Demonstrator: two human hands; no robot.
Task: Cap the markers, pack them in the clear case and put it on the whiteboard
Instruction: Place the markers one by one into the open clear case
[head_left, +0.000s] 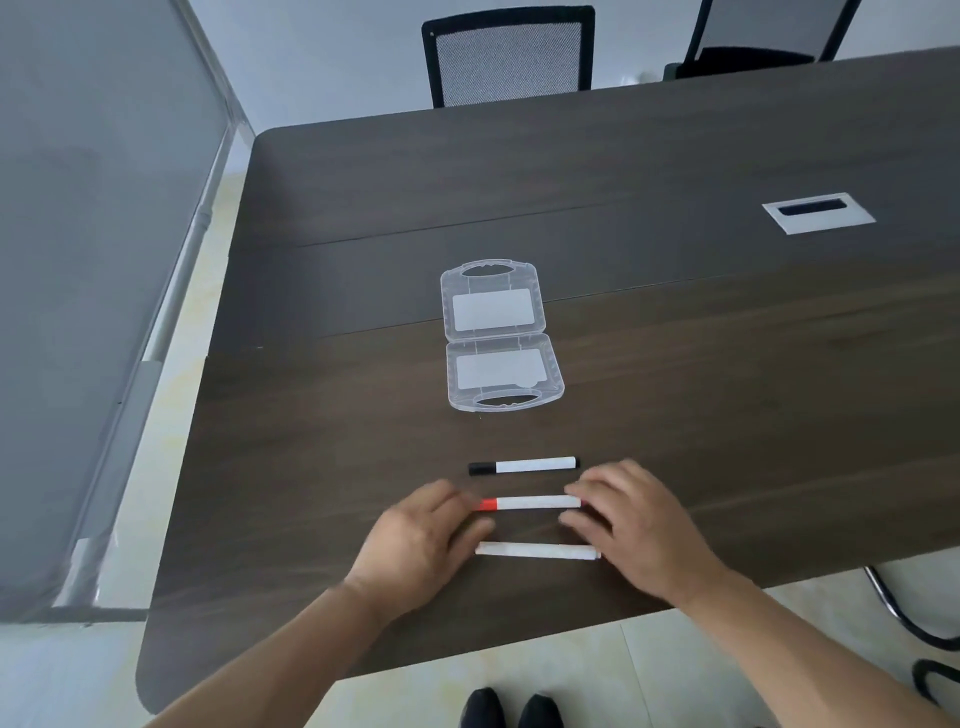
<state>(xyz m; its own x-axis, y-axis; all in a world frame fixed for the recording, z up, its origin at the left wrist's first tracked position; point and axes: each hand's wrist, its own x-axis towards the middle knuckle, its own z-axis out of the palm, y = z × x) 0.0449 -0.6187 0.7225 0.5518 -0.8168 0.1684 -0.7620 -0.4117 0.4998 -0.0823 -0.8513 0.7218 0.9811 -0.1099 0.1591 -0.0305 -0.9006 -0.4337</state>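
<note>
Three markers near desk front edge: black-capped marker, red-capped marker, nearest marker. Left hand and right hand flank red one, fingers apart, gripping nothing. Clear case open beyond. Step, judged: capping check; next, lift markers into case.

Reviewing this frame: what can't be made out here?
Head view only:
- Nearest marker: both ends sit under the left hand and right hand, so cap and colour are unknown.
- Red marker: right end hidden by fingers.
- Both hands are motion-blurred; grip unclear.
- Whiteboard: not in view.
- Clear case: lies open; latch details too small.
</note>
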